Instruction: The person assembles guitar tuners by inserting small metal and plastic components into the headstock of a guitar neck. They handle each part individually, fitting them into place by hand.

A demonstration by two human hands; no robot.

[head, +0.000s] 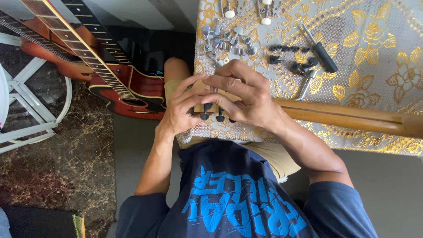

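Both hands meet over the end of a bare wooden guitar neck (352,118) that lies across the tabletop (379,26), which is covered by a cloth with gold flowers. The neck's head end sits at the near left edge of the tabletop, just above the person's lap, and is mostly hidden under the hands; the rest of the neck runs off to the right.

The left hand (183,110) cups the head end from the left, its fingers curled round the wood and closed on it. The right hand (244,94) lies over the top, fingers bent and pinched together on something small at the head; what exactly they grip cannot be told. Below the hands three dark tuner knobs (212,117) stick out from the edge of the head.

Just beyond the hands lies a heap of chrome tuners (227,39). To its right sit small black parts (293,57), a black-handled screwdriver (320,50) lying slantwise, and a metal tool (307,86) near the neck. Two white-knobbed tuners (246,11) rest at the far edge.

On the floor to the left a red-brown acoustic guitar (128,90) leans, with a second guitar (48,53) behind it, beside a white frame (26,101).
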